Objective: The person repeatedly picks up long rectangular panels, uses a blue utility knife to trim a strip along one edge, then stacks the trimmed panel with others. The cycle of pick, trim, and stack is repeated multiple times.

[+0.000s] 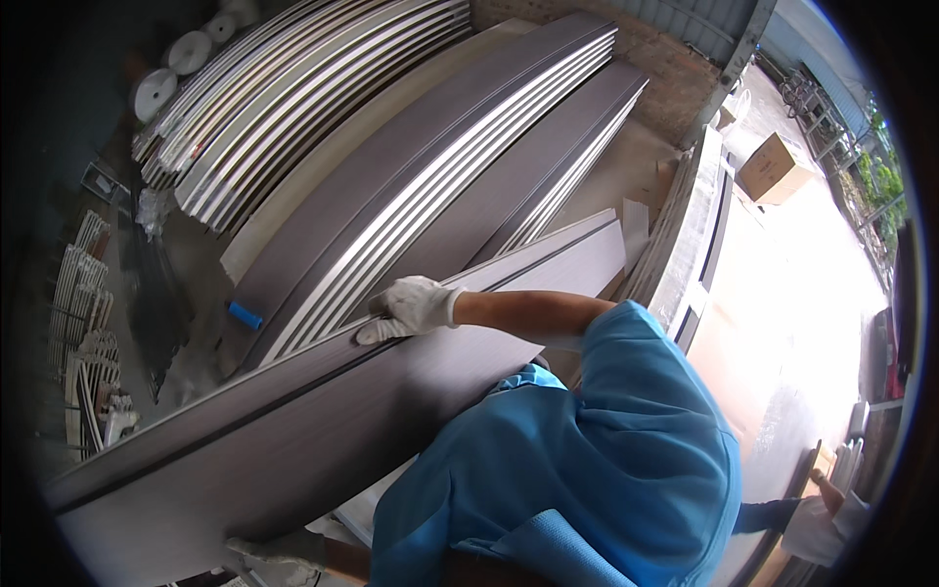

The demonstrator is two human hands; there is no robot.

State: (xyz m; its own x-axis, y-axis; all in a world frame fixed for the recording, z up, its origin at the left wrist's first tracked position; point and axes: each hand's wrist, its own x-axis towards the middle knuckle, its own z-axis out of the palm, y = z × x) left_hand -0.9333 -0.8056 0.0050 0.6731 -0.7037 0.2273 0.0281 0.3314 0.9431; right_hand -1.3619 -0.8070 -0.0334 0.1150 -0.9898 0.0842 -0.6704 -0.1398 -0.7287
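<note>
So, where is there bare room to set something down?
Atop the larger stack, between beige board and smaller stack. Perhaps the bright area beside the cardboard box, though glare hides detail. Crowded: leftmost bundles; around the held panel.

A: Where could a hand pass on the left?
B: Along the strip of floor between the near end of the panel stack and the pale profiles further left. A blue roll sits in it, beside the stack's near-left corner.
A: Straight ahead?
B: The held panel blocks that, slanting across the stack's near end, right hand on its upper edge, left hand at its lower.
A: To the right?
B: Broad floor beyond the long pale bundle; a cardboard box stands near the bundle's far end.
</note>
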